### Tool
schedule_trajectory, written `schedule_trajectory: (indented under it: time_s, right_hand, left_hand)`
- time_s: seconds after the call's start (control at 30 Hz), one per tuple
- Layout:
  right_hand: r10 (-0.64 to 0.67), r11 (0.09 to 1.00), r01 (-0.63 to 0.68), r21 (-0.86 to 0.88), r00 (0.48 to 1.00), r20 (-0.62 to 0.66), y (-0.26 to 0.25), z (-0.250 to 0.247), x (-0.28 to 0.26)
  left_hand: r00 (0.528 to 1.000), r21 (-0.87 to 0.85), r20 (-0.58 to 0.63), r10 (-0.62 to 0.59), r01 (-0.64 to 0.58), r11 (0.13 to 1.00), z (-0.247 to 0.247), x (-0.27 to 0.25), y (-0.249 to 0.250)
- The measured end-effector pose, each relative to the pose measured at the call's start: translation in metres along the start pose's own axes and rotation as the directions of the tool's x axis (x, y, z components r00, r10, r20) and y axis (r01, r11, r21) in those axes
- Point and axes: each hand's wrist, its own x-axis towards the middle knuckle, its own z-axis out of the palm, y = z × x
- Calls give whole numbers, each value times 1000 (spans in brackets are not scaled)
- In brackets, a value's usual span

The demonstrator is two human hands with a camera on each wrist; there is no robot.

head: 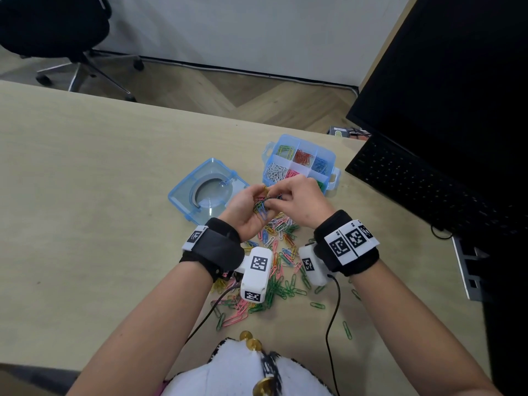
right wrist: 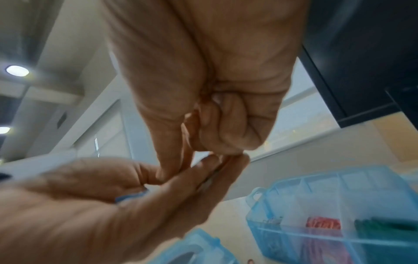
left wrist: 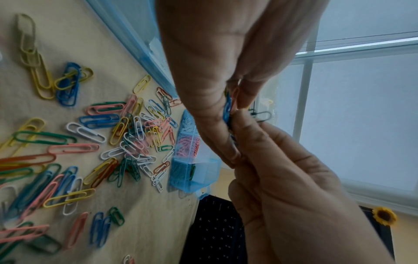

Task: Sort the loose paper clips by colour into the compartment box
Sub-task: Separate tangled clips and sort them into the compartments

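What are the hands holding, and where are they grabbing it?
The left hand cups a mixed bunch of paper clips in its palm. The right hand pinches into that bunch with its fingertips; which clip cannot be told.

I'm over a pale wood desk (head: 85, 167). Beyond its far edge: herringbone wood floor (head: 200, 87), white wall (head: 243, 30) w/ dark skirting. Black office chair (head: 54, 32) on a chrome star base, far left. Black monitor (head: 445, 67) and black keyboard (head: 423, 181) on my right. Left wrist cam shows frosted window panes (left wrist: 361, 107), a sunflower (left wrist: 384, 217) below them. Right wrist cam: round ceiling light (right wrist: 17, 71), lit.
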Motion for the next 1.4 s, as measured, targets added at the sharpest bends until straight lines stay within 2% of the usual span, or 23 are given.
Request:
schedule_trajectory:
  time_s: [0.07, 0.13, 0.17, 0.23, 0.27, 0.3, 0.37, 0.43, 0.5, 0.73, 0.83, 0.97, 1.1, 1.2, 1.3, 1.4]
  right_hand:
    - [11, 991, -11, 131, 1000, -5, 1, -3, 1]
    - [66, 926, -79, 369, 997, 48, 1, -9, 1]
    - [103, 835, -146, 530, 989, 110, 0, -13, 0]
    - [135, 511, -298, 807, 954, 266, 1, -23, -3]
    - [135, 360, -340, 869, 940, 312, 2, -27, -4]
    - [144, 251, -364, 897, 930, 337, 6, -30, -5]
    - [190, 106, -390, 914, 911, 367, 17, -31, -3]
    - [260, 24, -392, 920, 890, 373, 31, -29, 0]
    - [340, 42, -386, 921, 873, 350, 45, -27, 3]
    - [559, 227, -434, 872, 791, 248, 78, -35, 18]
    - [606, 294, -449, 844, 770, 198, 80, -45, 27]
    - [590, 321, -478, 818, 776, 221, 79, -56, 34]
    - [560, 377, -478, 793, 800, 216, 72, -64, 32]
    - [553, 458, -436, 774, 822, 136, 65, -66, 24]
    - [470, 635, -354, 687, 883, 20, 48, -62, 11]
    - [257, 855, -220, 469, 966, -14, 34, -49, -2]
  left_hand:
    - [1000, -41, 4, 3, -3, 999, -1, 2, 0]
    - [1000, -63, 7, 6, -5, 998, -3, 2, 1]
    - [1000, -62, 11, 0, 0, 998, -4, 2, 1]
    - [1000, -46, 21, -16, 17, 999, -5, 0, 0]
    - [1000, -46, 23, -21, 22, 999, -5, 0, 0]
    - [999, -57, 27, -27, 29, 998, -5, 0, 0]
    - [999, -94, 27, -35, 38, 995, -5, 0, 0]
    - [999, -120, 29, -29, 32, 992, -4, -1, -1]
    - [999, -122, 24, -24, 26, 992, -4, -2, -1]
    - [999, -143, -2, -38, 37, 989, -3, -4, -4]
    - [999, -146, 5, -46, 47, 988, -2, -6, -4]
    - [998, -119, 4, -57, 58, 991, -1, -7, -3]
    - [997, -83, 4, -72, 72, 994, 0, -7, -3]
    - [997, -48, 9, -83, 83, 995, -2, -5, -3]
    - [996, 18, 12, -87, 87, 996, 0, -5, -4]
    - [996, 71, 23, -85, 83, 994, 2, -5, -4]
